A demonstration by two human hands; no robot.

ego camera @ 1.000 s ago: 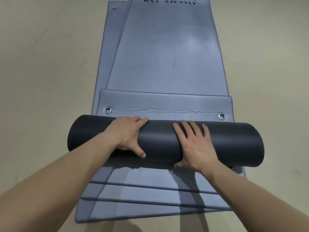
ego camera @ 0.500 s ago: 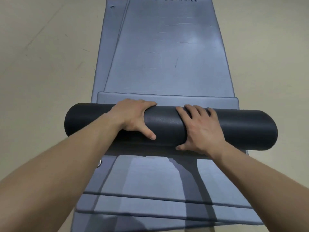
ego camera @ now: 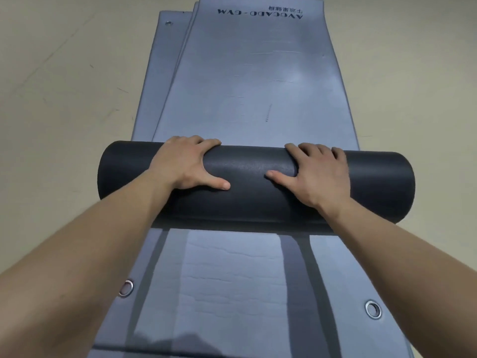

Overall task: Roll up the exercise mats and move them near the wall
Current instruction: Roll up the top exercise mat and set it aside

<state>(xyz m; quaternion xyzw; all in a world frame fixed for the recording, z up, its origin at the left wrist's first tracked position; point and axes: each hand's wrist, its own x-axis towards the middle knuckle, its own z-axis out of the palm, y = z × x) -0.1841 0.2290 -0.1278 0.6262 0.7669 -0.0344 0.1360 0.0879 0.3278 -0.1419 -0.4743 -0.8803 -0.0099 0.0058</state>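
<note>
Grip: left hand [ego camera: 188, 164] and right hand [ego camera: 320, 174] lie palm-down on the dark roll [ego camera: 247, 202]. Fingers curve over its far crest and thumbs splay toward each other on the near face. Both are grasping the roll, nothing else in either hand.
Roll position: crosswise at mid-frame, on top of the grey mat stack, its ends reaching past both hands.
Flat stretch [ego camera: 253, 81]: grey sheet running from the roll's far side to the top of the frame. The printed logo [ego camera: 259, 14] sits at upper centre.
Lower mats [ego camera: 232, 280]: spread flat in the lower frame with two eyelets [ego camera: 373, 309]. Another mat edge peeks out at upper left, askew to the top sheet.
Floor [ego camera: 64, 99]: beige, on both sides of the stack.
Step (judged): rolling the top mat away from the person, with a long flat run left to take up.
Do it well: push down and forward with equal weight on both palms so the turns stay tight and the roll doesn't cone. Hands sit about evenly either side of centre, which is good.
Steering: follow the top sheet's own edges, not the skewed mat beneath.
Watch: check that the roll ends stay flush, and don't drag the lower mats along.
Risk (judged): the foam likely springs open if pressure lifts, so walk the hands one at a time.
</note>
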